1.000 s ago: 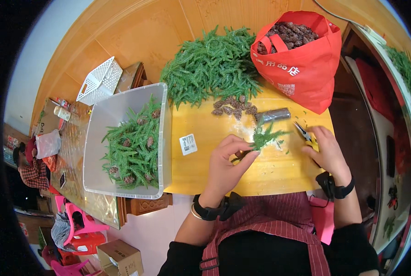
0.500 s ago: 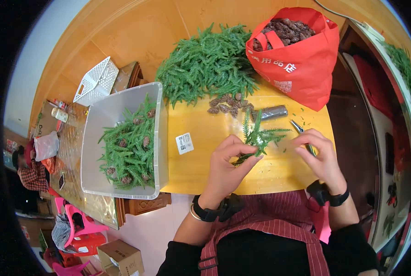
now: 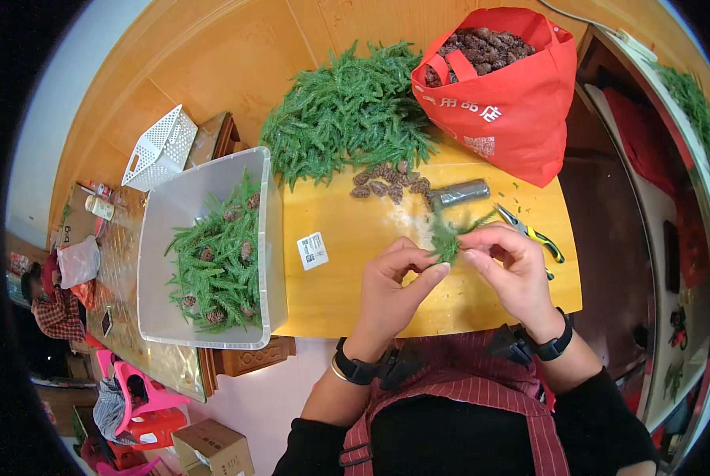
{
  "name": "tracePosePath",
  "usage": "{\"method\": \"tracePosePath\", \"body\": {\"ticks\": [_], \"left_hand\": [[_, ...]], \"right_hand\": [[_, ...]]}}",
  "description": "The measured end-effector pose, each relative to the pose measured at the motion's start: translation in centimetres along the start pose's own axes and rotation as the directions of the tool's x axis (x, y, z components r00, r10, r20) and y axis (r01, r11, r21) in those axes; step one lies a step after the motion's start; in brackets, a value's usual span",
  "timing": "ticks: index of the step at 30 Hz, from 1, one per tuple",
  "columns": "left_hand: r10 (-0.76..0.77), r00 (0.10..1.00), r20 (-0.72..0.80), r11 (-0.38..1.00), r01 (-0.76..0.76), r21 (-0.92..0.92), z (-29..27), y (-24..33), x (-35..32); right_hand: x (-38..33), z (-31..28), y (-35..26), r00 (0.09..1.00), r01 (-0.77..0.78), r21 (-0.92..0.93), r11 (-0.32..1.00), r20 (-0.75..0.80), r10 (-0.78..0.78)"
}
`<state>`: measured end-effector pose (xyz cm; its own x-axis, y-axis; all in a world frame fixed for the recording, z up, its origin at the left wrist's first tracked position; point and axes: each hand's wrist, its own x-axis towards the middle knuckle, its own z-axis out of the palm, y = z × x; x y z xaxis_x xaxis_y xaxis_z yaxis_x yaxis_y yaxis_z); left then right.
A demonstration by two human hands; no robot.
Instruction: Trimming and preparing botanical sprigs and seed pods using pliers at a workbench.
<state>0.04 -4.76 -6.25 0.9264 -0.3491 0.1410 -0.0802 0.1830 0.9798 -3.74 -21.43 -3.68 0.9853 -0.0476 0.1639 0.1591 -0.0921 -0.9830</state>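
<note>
Between my two hands is a small green artificial pine sprig [image 3: 445, 238], smeared by motion. My left hand [image 3: 403, 279] pinches its left side between thumb and fingers. On the other side, my right hand [image 3: 508, 262] has thumb and forefinger closed on the same sprig. Just beyond my right hand lie pliers [image 3: 541, 238] with yellow and black handles. A dark grey roll [image 3: 462, 193] rests behind the sprig, beside a small cluster of brown pine cones [image 3: 386, 182].
A clear plastic bin [image 3: 272, 262] at left holds sprigs with cones. Behind are a heap of green sprigs [image 3: 347, 115] and a red bag [image 3: 506, 103] full of pine cones. A white label [image 3: 313, 251] lies on the yellow table [image 3: 331, 297]. A person [image 3: 53, 305] is at far left.
My right hand has left the pliers on the table and moved left to take hold of the sprig. The left hand still pinches the sprig, and the view has shifted slightly.
</note>
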Motion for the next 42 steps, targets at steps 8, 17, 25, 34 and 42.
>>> {"method": "tracePosePath", "body": {"ticks": [8,17,25,34,42], "left_hand": [[-0.162,0.987,-0.019,0.962,0.154,-0.225,-0.5,-0.1,-0.2],[-0.271,0.962,0.047,0.865,0.264,-0.426,-1.2,-1.0,-0.5],[-0.380,0.903,0.202,0.660,0.418,-0.624,-2.0,-1.6,-0.3],[-0.361,0.918,0.163,0.708,0.384,-0.592,-1.6,-1.1,0.1],[-0.310,0.949,0.055,0.800,0.292,-0.524,-0.9,-0.4,0.2]], "right_hand": [[-1.5,-6.5,2.7,0.998,-0.005,-0.867,0.498,0.023,0.052],[-4.9,-10.8,6.9,0.981,-0.133,-0.925,0.357,-0.072,0.180],[-3.9,-10.0,7.2,0.995,-0.095,-0.884,0.458,-0.088,0.036],[-4.5,-7.3,1.3,0.907,-0.414,0.513,0.752,0.161,0.389],[-4.1,-5.2,-0.3,0.905,-0.306,-0.203,0.930,0.240,0.350]]}}
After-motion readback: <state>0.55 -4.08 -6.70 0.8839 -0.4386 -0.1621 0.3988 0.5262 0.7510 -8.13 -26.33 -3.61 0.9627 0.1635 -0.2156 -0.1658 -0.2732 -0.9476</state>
